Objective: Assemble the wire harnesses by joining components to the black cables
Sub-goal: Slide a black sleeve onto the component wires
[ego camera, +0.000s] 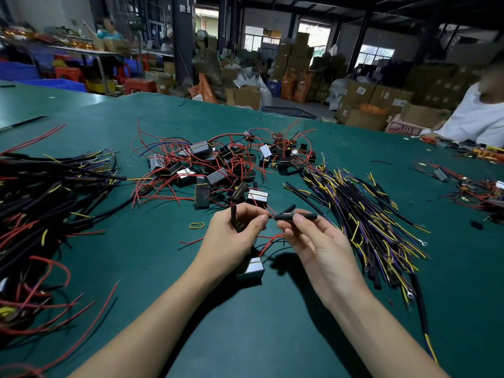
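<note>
Feeding a red lead into the black sleeve, mid-join

Left hand pinches the red wire near its tip and also grips a black cable; right hand is clamped on the black sleeve, the two almost touching above the green table. I'd keep the pinch close to the tip so it doesn't buckle. The component box hangs below.

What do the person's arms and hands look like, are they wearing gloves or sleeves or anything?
No gloves and no sleeves in view. Both forearms come up from the bottom of the picture bare all the way to the frame's edge. The left hand and the right hand are bare too, with no rings, watch or bracelet showing. The fingernails look short and plain.
</note>
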A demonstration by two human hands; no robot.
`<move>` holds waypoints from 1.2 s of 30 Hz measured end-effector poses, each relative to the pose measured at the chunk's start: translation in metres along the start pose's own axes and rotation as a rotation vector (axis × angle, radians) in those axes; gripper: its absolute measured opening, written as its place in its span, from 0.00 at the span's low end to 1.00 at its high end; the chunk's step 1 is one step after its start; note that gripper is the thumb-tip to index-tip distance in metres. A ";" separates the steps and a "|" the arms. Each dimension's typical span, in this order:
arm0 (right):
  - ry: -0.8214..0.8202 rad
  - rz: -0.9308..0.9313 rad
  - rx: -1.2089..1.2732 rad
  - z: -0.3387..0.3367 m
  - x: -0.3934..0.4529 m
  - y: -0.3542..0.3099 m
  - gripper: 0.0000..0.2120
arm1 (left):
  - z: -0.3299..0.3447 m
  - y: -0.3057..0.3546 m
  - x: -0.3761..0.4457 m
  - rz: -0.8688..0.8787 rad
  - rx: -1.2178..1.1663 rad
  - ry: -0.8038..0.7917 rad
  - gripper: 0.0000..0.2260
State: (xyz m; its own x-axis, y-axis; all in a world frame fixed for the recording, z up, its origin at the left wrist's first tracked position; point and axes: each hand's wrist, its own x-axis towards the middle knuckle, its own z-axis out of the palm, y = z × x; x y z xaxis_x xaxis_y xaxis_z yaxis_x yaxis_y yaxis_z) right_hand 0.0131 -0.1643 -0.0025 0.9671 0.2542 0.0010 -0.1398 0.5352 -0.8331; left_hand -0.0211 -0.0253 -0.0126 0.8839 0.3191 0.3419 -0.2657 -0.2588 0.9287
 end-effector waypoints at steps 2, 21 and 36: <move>-0.006 -0.014 -0.032 -0.001 0.000 0.001 0.03 | 0.000 0.002 -0.001 0.002 -0.033 0.005 0.02; -0.014 -0.146 -0.386 -0.018 0.007 -0.003 0.05 | -0.029 -0.003 0.004 0.035 0.393 -0.211 0.04; -0.168 -0.198 -0.626 -0.009 0.000 0.011 0.03 | -0.014 -0.001 0.001 0.033 0.197 -0.202 0.09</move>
State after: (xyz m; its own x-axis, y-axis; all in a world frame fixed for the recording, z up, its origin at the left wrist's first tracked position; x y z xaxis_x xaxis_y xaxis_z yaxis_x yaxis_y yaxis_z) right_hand 0.0130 -0.1656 -0.0166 0.9086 0.3483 0.2304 0.2348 0.0302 -0.9716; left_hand -0.0251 -0.0118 -0.0115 0.9402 0.1243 0.3171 -0.2330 -0.4442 0.8651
